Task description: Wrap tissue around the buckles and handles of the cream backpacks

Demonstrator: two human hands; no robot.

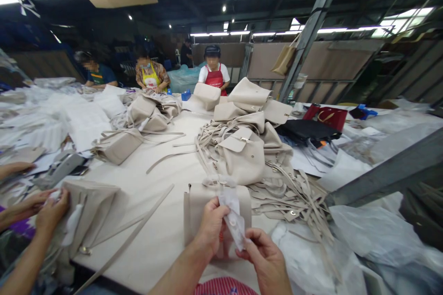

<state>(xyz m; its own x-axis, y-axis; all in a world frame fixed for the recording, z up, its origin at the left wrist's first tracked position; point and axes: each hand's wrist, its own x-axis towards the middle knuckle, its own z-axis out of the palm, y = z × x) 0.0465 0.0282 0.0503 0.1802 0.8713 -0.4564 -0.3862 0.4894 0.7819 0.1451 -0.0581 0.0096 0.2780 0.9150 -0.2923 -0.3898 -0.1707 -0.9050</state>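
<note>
A beige handbag point(194, 207) stands at the table's near edge, right in front of me. Over its front hangs a strip of white translucent wrapping point(232, 209), which runs down from the top of the bag. My left hand point(214, 223) pinches the wrapping around its middle. Lower down and to the right, my right hand point(261, 251) has its fingers closed on the strip's bottom end. What lies under the wrapping is hard to make out. Part of the bag's front is hidden behind my hands.
Beige handbags point(242, 152) are piled behind mine, and loose straps point(287, 198) lie to the right. A co-worker's hands point(51, 207) work on another beige bag point(93, 212) at left. Clear plastic bags point(311, 249) and a slanting metal post point(391, 166) are on the right.
</note>
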